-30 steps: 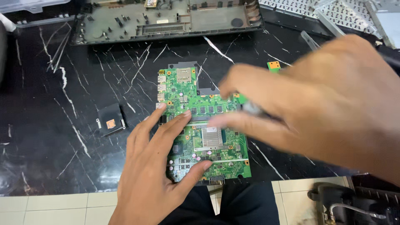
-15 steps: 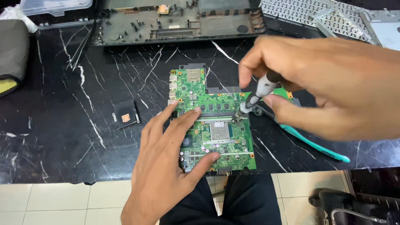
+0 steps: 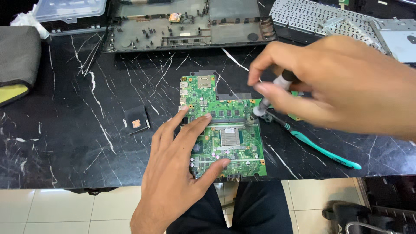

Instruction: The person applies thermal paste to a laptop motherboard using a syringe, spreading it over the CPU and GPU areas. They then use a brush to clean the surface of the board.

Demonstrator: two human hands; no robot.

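Green circuit board, a laptop motherboard (image 3: pixel 225 130), is laid flat on a black marble-patterned tabletop (image 3: pixel 65 130), close to the near edge and roughly at the middle of the view. A silver square chip is seen at its centre, with a row of dark chips above it and ports along its upper left side.

The board is pressed down by the left hand (image 3: pixel 177 173), palm flat and fingers spread: the fingertips are rested on the left half of the board and the thumb is laid across its lower edge. Nothing is gripped by this hand.

A small grey-handled screwdriver (image 3: pixel 271 93) is pinched between the thumb and fingers of the right hand (image 3: pixel 333 82), which are closed around its handle. The tool is held tilted, with its tip set on the board near the upper right corner of the silver chip.

Just to the right of the board, a teal-handled tool (image 3: pixel 323 149) is laid slantwise on the tabletop, partly under the right hand. To the left of the board, a small black square part with a copper patch (image 3: pixel 136 122) is placed apart from it. At the far edge, an opened laptop base shell (image 3: pixel 190 24) and a keyboard panel (image 3: pixel 312 17) are set side by side. A grey pouch with yellow lining (image 3: pixel 17 60) is seen at the left.
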